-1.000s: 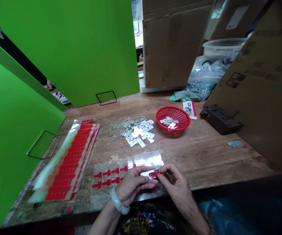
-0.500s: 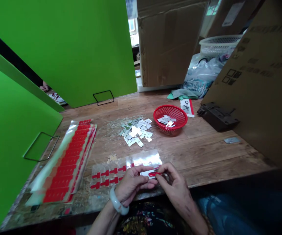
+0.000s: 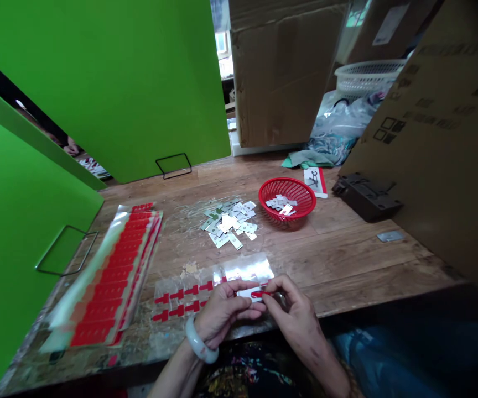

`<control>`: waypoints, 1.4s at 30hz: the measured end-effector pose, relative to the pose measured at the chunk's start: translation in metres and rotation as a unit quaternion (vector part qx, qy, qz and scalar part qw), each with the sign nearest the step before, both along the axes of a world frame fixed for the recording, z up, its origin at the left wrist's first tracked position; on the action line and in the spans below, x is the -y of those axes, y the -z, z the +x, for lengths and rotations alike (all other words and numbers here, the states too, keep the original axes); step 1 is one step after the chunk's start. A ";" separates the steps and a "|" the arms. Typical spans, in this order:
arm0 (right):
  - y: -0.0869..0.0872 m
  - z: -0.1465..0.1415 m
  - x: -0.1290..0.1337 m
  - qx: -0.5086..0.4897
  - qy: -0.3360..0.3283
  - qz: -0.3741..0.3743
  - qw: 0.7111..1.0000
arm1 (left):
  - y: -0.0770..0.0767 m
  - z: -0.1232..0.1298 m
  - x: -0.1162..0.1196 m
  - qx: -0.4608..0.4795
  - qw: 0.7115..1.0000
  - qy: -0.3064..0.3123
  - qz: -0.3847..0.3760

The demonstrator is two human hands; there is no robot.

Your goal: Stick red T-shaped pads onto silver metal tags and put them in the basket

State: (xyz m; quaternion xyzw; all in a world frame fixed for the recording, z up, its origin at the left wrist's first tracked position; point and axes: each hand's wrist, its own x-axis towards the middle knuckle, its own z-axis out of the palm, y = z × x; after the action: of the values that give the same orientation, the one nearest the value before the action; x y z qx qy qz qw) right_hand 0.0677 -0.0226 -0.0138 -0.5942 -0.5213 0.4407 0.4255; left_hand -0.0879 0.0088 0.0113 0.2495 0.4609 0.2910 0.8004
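Observation:
Near the front edge of the table, my left hand (image 3: 223, 310) pinches a small white plate (image 3: 245, 293) between thumb and fingers. My right hand (image 3: 295, 312) is closed on a red sticker (image 3: 259, 294) lying against that plate. Under and beside my hands is a clear sheet (image 3: 193, 282) with rows of red T-shaped stickers. Farther back sits a pile of small silvery plates (image 3: 233, 221). To its right, a red basket (image 3: 287, 214) holds several similar plates. Stacked sheets of red stickers (image 3: 117, 271) lie at the left.
Green panels (image 3: 139, 83) with wire stands border the left and back. A cardboard box (image 3: 282, 77), plastic bags (image 3: 338, 127) and a dark metal block (image 3: 365, 196) stand at the back and right. A single plate (image 3: 390, 236) lies at the right. Another person's hand (image 3: 71, 147) shows behind the panels.
The view has shifted slightly. Both hands keep nearly the same pose, with the red sticker lying a little closer along the white plate. The person behind the panels has moved.

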 end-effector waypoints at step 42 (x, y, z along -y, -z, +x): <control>0.005 -0.003 0.000 0.016 0.015 0.025 0.999 | -0.002 -0.001 -0.002 -0.005 1.000 -0.004 0.008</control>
State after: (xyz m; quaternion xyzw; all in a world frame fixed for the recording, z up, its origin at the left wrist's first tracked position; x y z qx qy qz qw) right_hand 0.0645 -0.0223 -0.0185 -0.5981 -0.5302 0.4114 0.4380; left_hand -0.0887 0.0104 0.0137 0.2555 0.4639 0.2963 0.7948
